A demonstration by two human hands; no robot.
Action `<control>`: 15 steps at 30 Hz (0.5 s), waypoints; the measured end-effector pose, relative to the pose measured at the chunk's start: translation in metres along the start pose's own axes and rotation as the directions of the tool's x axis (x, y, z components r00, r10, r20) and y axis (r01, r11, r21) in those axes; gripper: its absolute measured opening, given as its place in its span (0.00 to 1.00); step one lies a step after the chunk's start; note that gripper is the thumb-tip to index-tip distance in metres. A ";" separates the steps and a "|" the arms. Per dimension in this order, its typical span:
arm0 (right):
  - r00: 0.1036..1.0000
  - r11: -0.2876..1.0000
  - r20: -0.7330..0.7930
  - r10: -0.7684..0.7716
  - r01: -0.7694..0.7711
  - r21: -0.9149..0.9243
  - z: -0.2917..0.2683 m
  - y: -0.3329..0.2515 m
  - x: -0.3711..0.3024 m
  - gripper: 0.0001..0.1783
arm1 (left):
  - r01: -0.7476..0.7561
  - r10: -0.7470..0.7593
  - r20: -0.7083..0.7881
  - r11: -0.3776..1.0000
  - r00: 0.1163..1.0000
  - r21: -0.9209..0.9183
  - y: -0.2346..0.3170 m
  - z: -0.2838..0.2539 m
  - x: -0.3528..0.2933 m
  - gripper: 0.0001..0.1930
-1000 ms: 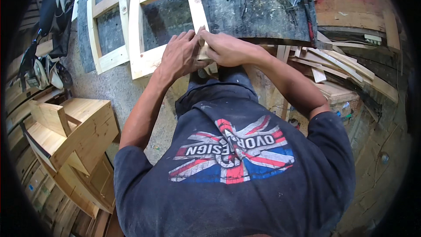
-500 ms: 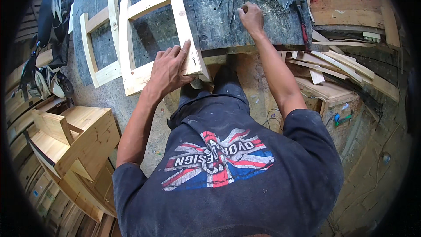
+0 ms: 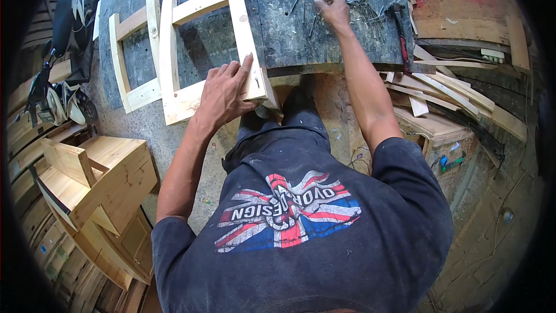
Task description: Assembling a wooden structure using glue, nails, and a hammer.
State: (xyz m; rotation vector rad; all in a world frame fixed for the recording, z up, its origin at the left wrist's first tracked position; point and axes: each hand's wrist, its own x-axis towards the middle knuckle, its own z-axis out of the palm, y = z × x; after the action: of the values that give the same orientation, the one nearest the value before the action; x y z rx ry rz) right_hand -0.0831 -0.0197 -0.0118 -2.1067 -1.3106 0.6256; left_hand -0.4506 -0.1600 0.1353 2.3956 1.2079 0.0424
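Pressing the wooden frame [image 3: 200,52] flat on the dark workbench [image 3: 289,17] with left hand [image 3: 223,90] spread open, right hand [image 3: 333,8] pinching into the nail pile [image 3: 362,6], hammer [image 3: 399,20] lying just beside.

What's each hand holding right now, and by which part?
Left hand presses flat on the wooden frame, at its near corner. Right hand is closed at the nail pile; whether it grips one cannot be told.

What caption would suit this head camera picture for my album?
Left hand presses a pale wooden frame on the dark workbench while the right hand reaches the scattered nails.
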 end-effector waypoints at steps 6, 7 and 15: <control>0.988 0.953 0.155 -0.020 0.066 -0.297 -0.019 0.011 -0.017 0.15 | -0.004 0.004 0.002 1.000 1.000 0.009 0.001 0.000 0.000 0.59; 0.989 0.963 0.148 -0.018 0.057 -0.262 -0.016 0.012 -0.022 0.14 | -0.009 0.009 0.006 1.000 1.000 0.011 0.000 0.000 0.000 0.58; 0.974 0.897 0.110 -0.197 0.225 -0.381 -0.011 0.003 -0.026 0.16 | -0.015 0.015 0.008 1.000 1.000 0.020 -0.004 0.002 -0.001 0.59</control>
State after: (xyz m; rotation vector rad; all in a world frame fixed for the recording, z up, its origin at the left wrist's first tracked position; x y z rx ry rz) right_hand -0.0850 -0.0470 -0.0038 -2.2181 -1.7997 0.3659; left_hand -0.4539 -0.1600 0.1323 2.4203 1.1925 0.0255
